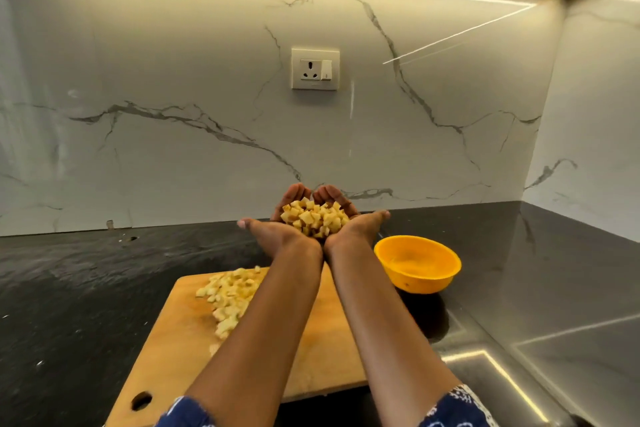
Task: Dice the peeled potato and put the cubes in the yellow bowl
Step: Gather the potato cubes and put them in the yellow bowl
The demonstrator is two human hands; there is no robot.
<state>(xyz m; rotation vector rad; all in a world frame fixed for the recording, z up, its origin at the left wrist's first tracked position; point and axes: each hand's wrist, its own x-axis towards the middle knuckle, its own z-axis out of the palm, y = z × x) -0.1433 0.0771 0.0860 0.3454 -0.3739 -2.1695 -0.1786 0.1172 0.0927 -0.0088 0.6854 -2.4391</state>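
Together, the left hand [277,222] and the right hand [356,224] form one cup, palms up, little-finger edges pressed side by side and fingers curled upward at the far end. They cradle a heap of pale yellow potato cubes [313,218], which fills the hollow between the palms and rises above them. Each thumb sticks out to its own side, clear of the cubes.

Just to the right of the right hand and lower down, a round yellow plastic bowl [422,282] stands upright on the dark stone counter [86,288], apart from the hand. Beneath both forearms lies a rectangular wooden cutting board [173,350] with a hanging hole in its near left corner. A second pile of potato cubes [228,298] rests on it, to the left of the left forearm and nearer the person than the hands. Whether the bowl touches the board cannot be told, because the right forearm covers that spot.

Beyond the fingertips rises a white marble-veined wall [173,80] with a white wall socket [315,69] above the hands. Blue patterned sleeves [183,414] show at the bottom edge.
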